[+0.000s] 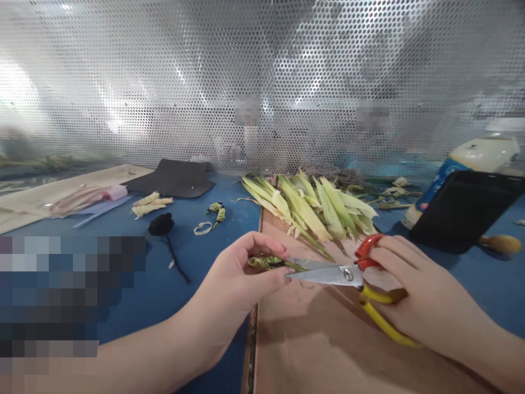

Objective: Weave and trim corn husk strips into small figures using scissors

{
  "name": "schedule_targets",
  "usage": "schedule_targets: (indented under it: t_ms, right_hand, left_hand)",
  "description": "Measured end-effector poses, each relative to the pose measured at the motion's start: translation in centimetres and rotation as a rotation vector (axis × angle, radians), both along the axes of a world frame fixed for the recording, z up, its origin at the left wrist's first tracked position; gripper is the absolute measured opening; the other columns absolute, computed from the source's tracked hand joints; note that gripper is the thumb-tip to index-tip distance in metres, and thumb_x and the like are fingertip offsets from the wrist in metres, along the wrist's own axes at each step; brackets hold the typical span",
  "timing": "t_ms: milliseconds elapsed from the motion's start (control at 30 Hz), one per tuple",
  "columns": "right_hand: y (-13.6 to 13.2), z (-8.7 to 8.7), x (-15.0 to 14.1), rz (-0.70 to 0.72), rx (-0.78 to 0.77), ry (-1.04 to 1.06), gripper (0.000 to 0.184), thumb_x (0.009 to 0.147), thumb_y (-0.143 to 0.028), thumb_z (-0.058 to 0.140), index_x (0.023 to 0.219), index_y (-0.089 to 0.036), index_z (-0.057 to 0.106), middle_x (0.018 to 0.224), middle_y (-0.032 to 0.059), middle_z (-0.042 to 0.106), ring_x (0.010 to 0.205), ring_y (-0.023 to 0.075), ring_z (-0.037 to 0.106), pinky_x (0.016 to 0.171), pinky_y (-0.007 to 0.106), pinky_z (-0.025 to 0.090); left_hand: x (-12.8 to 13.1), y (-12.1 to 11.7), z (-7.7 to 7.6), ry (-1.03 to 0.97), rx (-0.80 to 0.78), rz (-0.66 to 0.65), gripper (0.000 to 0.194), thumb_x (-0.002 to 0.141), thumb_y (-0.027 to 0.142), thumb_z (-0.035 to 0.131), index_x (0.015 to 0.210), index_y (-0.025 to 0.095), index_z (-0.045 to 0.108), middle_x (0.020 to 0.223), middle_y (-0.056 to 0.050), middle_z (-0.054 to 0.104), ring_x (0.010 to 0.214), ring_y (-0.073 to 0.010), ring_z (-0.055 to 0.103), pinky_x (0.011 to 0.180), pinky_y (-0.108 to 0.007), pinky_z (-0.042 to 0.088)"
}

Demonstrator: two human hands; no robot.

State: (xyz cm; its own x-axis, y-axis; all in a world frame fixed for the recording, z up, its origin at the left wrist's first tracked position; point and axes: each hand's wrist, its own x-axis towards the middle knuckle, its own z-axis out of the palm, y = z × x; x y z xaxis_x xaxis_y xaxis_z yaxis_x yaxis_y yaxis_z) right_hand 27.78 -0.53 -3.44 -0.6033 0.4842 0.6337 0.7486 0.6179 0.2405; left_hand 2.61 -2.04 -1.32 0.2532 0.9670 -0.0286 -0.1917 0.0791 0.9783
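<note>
Between the thumb and fingers of my left hand (241,279) is a small green braided piece of husk (264,262), its loose end pointing right. My right hand (422,290) grips scissors (328,273) with one red and one yellow handle. The scissor blades are parted around the loose end of the braided piece, close to my left fingertips. Just beyond both hands lies a pile of green corn husks (311,208) on a brown board (303,350).
Two short braided pieces (219,212) and a pale loop (202,228) lie on the blue table. Left are a black flower (161,224), pale husk pieces (151,204) and a black sheet (168,178). A phone (467,210) leans by a bottle (479,156) at right. Perforated metal stands behind.
</note>
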Motion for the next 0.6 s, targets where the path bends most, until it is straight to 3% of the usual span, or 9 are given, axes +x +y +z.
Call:
schedule_targets:
  t_ms: [367, 600]
  right_hand:
    - [0.00, 0.14, -0.22, 0.021, -0.032, 0.039, 0.006, 0.080, -0.022, 0.046, 0.084, -0.019, 0.049, 0.086, 0.0059, 0.053, 0.082, 0.0193, 0.049, 0.072, 0.038, 0.049]
    - [-0.03, -0.13, 0.01, 0.013, -0.036, -0.006, 0.005, 0.078, -0.022, 0.049, 0.077, -0.019, 0.053, 0.084, 0.0050, 0.055, 0.085, 0.0209, 0.050, 0.075, 0.040, 0.049]
  left_hand:
    - [-0.02, 0.10, 0.26, 0.052, 0.059, 0.024, 0.016, 0.070, 0.012, 0.065, 0.080, 0.021, 0.055, 0.081, 0.005, 0.060, 0.072, -0.0075, 0.052, 0.066, -0.019, 0.037]
    - [0.00, -0.16, 0.64, 0.059, 0.114, 0.039, 0.017, 0.070, 0.011, 0.065, 0.079, 0.020, 0.054, 0.081, 0.005, 0.059, 0.073, -0.0076, 0.053, 0.065, -0.018, 0.038]
